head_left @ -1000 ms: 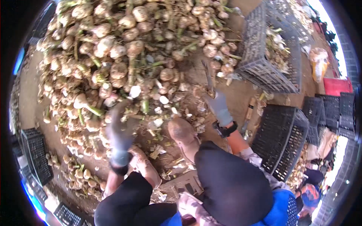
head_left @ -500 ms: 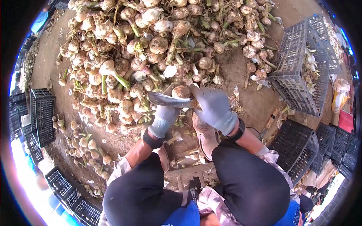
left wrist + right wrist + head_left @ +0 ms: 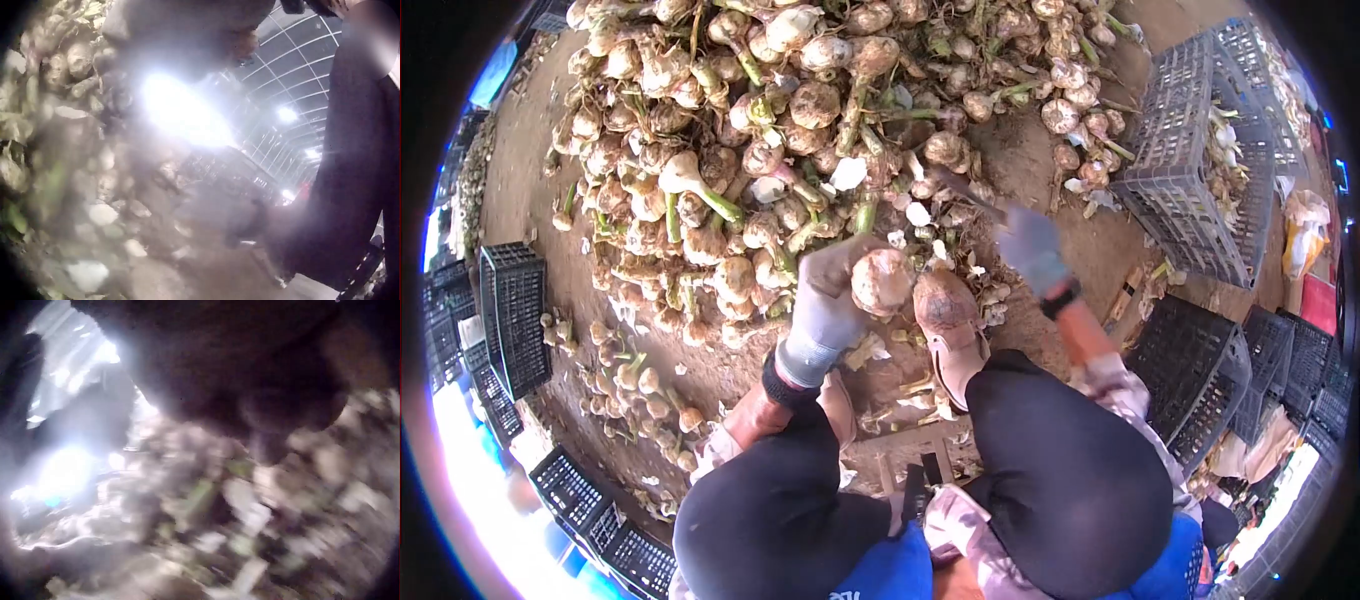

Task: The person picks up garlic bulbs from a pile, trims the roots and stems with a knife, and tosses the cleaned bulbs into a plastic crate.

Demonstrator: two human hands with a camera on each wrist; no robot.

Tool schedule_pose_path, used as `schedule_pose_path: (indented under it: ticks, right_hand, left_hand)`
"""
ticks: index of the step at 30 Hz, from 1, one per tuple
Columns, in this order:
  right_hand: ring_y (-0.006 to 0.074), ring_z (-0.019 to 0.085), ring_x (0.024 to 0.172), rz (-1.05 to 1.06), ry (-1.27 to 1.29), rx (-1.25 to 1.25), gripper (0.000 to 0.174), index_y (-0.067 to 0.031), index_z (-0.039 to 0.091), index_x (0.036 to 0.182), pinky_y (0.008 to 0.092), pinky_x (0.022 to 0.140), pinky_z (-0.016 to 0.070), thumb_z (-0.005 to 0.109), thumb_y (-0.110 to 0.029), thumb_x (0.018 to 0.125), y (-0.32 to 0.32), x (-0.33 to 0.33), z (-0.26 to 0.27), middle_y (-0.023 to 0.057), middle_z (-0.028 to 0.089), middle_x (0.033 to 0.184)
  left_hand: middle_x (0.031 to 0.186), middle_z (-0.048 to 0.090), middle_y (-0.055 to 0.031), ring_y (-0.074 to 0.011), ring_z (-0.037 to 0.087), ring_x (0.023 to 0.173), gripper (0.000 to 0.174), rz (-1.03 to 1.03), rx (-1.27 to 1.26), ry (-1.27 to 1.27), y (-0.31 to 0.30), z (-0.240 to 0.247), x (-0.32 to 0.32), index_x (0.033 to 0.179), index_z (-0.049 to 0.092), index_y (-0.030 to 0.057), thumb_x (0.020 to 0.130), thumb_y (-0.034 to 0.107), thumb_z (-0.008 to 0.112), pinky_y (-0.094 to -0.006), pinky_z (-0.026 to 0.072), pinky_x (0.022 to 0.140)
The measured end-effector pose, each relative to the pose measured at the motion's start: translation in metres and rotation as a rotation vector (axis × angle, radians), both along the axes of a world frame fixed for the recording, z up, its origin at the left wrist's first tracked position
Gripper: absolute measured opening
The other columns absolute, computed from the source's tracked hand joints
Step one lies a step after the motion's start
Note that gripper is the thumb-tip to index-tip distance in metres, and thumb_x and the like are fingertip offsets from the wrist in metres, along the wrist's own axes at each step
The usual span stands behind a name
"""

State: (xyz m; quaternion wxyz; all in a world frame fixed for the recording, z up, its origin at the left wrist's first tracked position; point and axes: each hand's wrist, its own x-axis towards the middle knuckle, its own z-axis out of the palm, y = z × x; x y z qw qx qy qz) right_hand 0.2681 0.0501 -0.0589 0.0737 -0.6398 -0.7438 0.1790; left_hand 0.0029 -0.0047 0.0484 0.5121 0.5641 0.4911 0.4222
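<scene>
Left hand: the left hand (image 3: 828, 295), in a grey cloth glove, holds a round, cream-and-brown garlic bulb (image 3: 883, 281). Its fingers grip the bulb, but the tips are hard to see.
Garlic bulb: it is in the left hand, between the big heap and the person's lap, and looks just beside the toe of a dusty tan shoe (image 3: 952, 345).
Right hand: the right hand (image 3: 1032, 248), in a matching grey glove, grips a knife with a dark, thin blade (image 3: 968, 193). Its fingers are curled round the handle end (they are a bit blurry).
Knife: the blade points up and left, over the near edge of the heap, well apart from the held bulb.
Heap: a big pile of dirty white and brown garlic (image 3: 814, 104) with stalks spreads in front of the person. White bits of peel (image 3: 848, 174) lie at its near edge.
Right side: a grey plastic crate with holes (image 3: 1175, 200) has garlic scraps in it. A black plastic crate (image 3: 1185, 345) is nearer the person.
Left side: another black crate with holes (image 3: 516, 325) sits near some small loose garlic bulbs (image 3: 628, 375) on the brown dirt ground (image 3: 518, 195).
Wrist views: both are smeary, with bright glare.
</scene>
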Motion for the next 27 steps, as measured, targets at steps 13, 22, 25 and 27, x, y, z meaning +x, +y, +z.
schedule_pose_path:
  ticks: [13, 22, 25, 27]
  right_hand:
    - [0.005, 0.047, 0.051, -0.371, 1.347, -0.601, 0.021, -0.007, 0.066, 0.084, 0.0221, 0.048, 0.0373, 0.065, -0.028, 0.082, -0.019, -0.063, 0.075, -0.0019, 0.06, 0.069]
    - [0.0212, 0.062, 0.063, -0.074, 0.501, -0.363, 0.033, -0.0025, 0.065, 0.101, 0.0337, 0.061, 0.049, 0.067, -0.026, 0.077, -0.022, -0.05, 0.06, 0.0117, 0.065, 0.072]
    - [0.0281, 0.064, 0.067, 0.145, 0.54, 0.036, 0.032, -0.0067, 0.065, 0.1, 0.0367, 0.062, 0.05, 0.068, -0.025, 0.074, -0.02, -0.052, 0.086, 0.0136, 0.065, 0.075]
    - [0.0308, 0.063, 0.071, 0.219, 0.456, 0.073, 0.03, -0.0045, 0.064, 0.096, 0.0366, 0.064, 0.0504, 0.068, -0.023, 0.073, -0.016, -0.06, 0.092, 0.0148, 0.065, 0.078]
  left_hand:
    - [0.093, 0.063, -0.0111, -0.0217, 0.061, 0.082, 0.023, 0.402, 0.463, 0.561, 0.019, -0.02, 0.007, 0.105, 0.057, 0.0022, 0.082, 0.001, 0.054, -0.0332, 0.0501, 0.074]
    - [0.073, 0.063, -0.0015, -0.0083, 0.055, 0.061, 0.023, 0.117, -0.399, -0.235, 0.011, -0.062, 0.003, 0.098, 0.063, 0.0, 0.088, 0.019, 0.056, -0.0263, 0.0441, 0.053]
    - [0.063, 0.062, -0.0082, -0.0207, 0.057, 0.054, 0.022, 0.083, -0.174, 0.219, 0.009, -0.057, 0.003, 0.092, 0.065, 0.0013, 0.082, 0.02, 0.059, -0.0331, 0.0451, 0.052]
    - [0.066, 0.06, -0.013, -0.0323, 0.057, 0.058, 0.016, 0.037, -0.114, 0.422, 0.008, -0.059, 0.009, 0.084, 0.065, 0.0034, 0.077, 0.017, 0.061, -0.0372, 0.0463, 0.054]
